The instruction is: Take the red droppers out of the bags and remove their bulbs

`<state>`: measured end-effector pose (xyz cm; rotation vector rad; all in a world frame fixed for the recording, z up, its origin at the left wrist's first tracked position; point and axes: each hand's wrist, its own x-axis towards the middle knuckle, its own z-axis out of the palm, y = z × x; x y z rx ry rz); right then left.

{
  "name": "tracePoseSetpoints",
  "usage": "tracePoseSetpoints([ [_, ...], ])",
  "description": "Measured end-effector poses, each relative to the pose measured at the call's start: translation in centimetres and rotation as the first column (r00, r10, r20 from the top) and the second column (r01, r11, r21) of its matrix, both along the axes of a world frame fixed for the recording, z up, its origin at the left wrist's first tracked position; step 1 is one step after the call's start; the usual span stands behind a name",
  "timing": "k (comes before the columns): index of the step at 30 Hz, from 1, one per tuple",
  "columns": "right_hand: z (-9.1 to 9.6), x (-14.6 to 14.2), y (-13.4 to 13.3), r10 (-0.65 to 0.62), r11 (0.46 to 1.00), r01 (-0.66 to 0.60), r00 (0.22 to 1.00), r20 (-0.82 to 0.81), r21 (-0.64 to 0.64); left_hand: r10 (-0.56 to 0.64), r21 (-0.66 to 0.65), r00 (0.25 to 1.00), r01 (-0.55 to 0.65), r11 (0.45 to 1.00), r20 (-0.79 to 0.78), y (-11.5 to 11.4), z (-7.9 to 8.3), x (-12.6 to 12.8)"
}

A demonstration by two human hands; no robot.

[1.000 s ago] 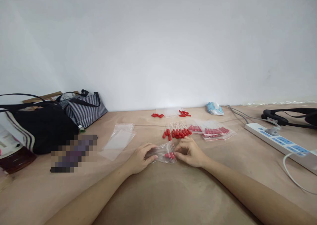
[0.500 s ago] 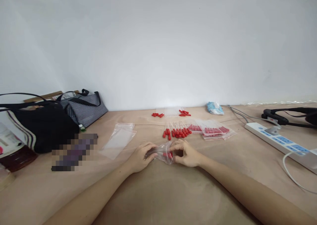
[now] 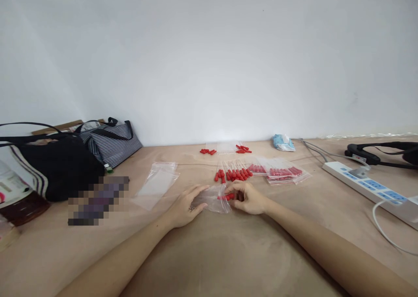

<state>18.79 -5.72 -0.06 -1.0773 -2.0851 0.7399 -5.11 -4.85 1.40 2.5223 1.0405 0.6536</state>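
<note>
My left hand (image 3: 189, 206) is curled around the closed end of a clear zip bag (image 3: 210, 202), thumb and fingers pinching it. At the bag's mouth, my right hand (image 3: 248, 197) has its fingers closed on a few red-bulbed droppers (image 3: 226, 197). Their red ends stick out toward my fingers; the thin stems are hard to make out inside the plastic. Just beyond my hands lies a row of loose droppers (image 3: 238, 174), red bulbs toward me. Filled bags (image 3: 284, 173) are stacked to the right of that row. Flat bags without contents (image 3: 155, 183) lie on the left.
More red-ended droppers (image 3: 243, 150) lie by the wall. A power strip (image 3: 369, 188) with cables, a blue mask (image 3: 283, 143) and a black headset (image 3: 362, 154) are on the right. A black bag (image 3: 65, 166), a striped bag (image 3: 114, 144) and a blurred dark object (image 3: 98, 201) are on the left.
The bag has spread flatter between my hands, and the red bulbs now show at its mouth. My right hand has shifted slightly up and to the right; my left hand has barely moved.
</note>
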Motion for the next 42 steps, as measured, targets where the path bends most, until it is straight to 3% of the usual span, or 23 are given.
tracePoseSetpoints([
  [6,-0.3,-0.5,-0.1,0.108,0.994,-0.111,0.987,-0.117,-0.024,-0.036,-0.053,0.997,0.032,0.998,-0.075,0.2,-0.4,-0.2],
  [9,-0.4,-0.1,0.4,0.159,0.958,-0.207,0.959,-0.232,-0.199,-0.070,-0.079,0.992,0.062,0.995,-0.104,0.2,-0.2,-0.3],
  [14,-0.4,0.8,1.2,0.047,0.860,-0.218,0.934,-0.354,-0.461,-0.134,-0.125,0.975,0.112,0.986,-0.177,-0.1,0.5,-0.3],
  [16,-0.5,0.7,1.2,0.010,0.858,-0.195,0.931,-0.364,-0.474,-0.147,-0.132,0.973,0.124,0.983,-0.180,-0.2,0.7,-0.3],
  [21,-1.1,-0.3,0.8,0.022,0.920,-0.143,0.948,-0.316,-0.366,-0.153,-0.144,0.973,0.128,0.981,-0.175,-0.1,0.6,-0.3],
  [23,-0.8,-0.1,0.8,0.016,0.910,-0.148,0.946,-0.324,-0.387,-0.157,-0.144,0.974,0.134,0.980,-0.162,-0.1,0.5,-0.4],
  [28,1.7,4.0,1.8,-0.065,0.870,-0.099,0.948,-0.312,-0.483,-0.159,-0.156,0.977,0.136,0.978,-0.140,-0.1,0.4,-0.6],
  [31,3.2,7.5,2.4,-0.179,0.901,0.007,0.917,-0.356,-0.434,-0.145,-0.181,0.980,0.120,0.976,-0.134,-0.1,0.6,-0.6],
  [34,3.9,9.1,2.9,-0.274,0.937,0.109,0.820,-0.502,-0.333,-0.111,-0.234,0.991,0.091,0.968,-0.071,0.0,0.9,-0.2],
  [36,3.9,8.4,3.3,-0.294,0.953,0.195,0.782,-0.550,-0.231,-0.008,-0.251,1.000,0.012,0.968,0.020,0.4,1.0,0.3],
  [39,3.3,5.3,4.2,-0.308,0.940,0.341,0.821,-0.482,-0.019,0.202,-0.250,0.977,-0.179,0.952,0.070,1.3,1.0,1.2],
  [42,2.3,1.8,5.2,-0.360,0.845,0.437,0.891,-0.275,0.307,0.286,-0.256,0.958,-0.279,0.925,-0.009,2.3,0.7,1.8],
])
